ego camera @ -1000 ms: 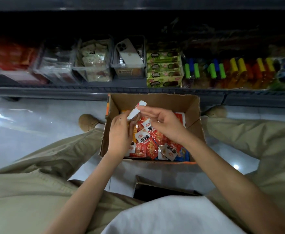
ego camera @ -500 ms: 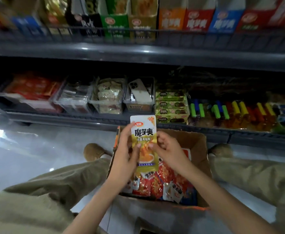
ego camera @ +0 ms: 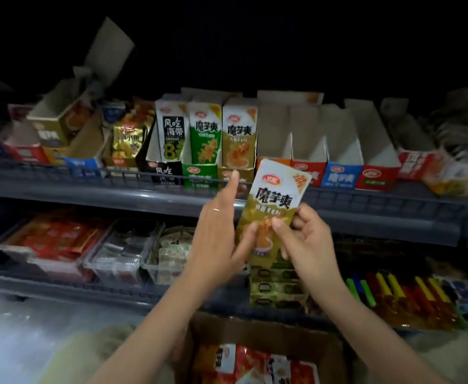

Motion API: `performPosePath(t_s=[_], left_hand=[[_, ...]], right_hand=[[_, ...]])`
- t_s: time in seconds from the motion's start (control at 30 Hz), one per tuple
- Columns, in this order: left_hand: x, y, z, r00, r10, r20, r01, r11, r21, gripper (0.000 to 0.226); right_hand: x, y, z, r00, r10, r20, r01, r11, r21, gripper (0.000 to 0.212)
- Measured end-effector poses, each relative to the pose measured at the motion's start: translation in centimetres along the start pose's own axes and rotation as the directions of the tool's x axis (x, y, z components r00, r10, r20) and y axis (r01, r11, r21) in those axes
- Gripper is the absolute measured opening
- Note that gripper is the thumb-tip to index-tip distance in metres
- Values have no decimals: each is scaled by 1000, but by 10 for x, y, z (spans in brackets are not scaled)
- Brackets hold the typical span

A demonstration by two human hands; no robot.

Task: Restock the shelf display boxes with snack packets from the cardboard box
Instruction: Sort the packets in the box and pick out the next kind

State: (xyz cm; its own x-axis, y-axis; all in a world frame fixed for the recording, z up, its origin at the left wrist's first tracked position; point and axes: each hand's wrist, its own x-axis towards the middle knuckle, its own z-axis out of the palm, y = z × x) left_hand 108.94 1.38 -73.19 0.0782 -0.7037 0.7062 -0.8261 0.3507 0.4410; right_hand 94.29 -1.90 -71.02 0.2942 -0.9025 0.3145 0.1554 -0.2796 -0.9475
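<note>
Snack packet (ego camera: 275, 200) upright, tilted right, between both hands, in front of the upper-shelf display boxes (ego camera: 338, 176). Right hand (ego camera: 307, 239) pinches its lower right edge. Left hand (ego camera: 217, 234) has its thumb on the left edge (index straight up, other fingers hidden behind). Cardboard box (ego camera: 282, 332) is cut off at the bottom; its contents are blurred.

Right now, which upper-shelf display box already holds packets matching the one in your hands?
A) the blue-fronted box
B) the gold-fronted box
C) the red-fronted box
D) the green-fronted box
B: the packet gripped by the right hand is gold, with the same lettering as those standing in the gold-fronted box.
</note>
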Motion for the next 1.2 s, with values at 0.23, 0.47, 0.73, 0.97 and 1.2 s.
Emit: performPosePath(t_s=[0.23,0.47,0.73,0.97,1.2], left_hand=[[50,-40,19,994,-12,-106,50,928,368,54],[52,-60,27,983,-161,-86,182,903,389,38],[58,-60,32,977,-170,-131,207,908,365,35],[59,-58,29,976,-190,-101,214,912,350,39],[58,-59,29,979,-181,-96,204,907,370,42]], right_hand=[[72,-19,-3,964,-231,-131,238,970,45,13],[145,-12,25,968,-248,34,250,960,-129,15],[183,2,29,948,-261,183,317,715,-623,23],[185,-5,36,929,-326,178,295,357,-886,54],[189,-5,45,909,-337,245,328,215,-920,63]])
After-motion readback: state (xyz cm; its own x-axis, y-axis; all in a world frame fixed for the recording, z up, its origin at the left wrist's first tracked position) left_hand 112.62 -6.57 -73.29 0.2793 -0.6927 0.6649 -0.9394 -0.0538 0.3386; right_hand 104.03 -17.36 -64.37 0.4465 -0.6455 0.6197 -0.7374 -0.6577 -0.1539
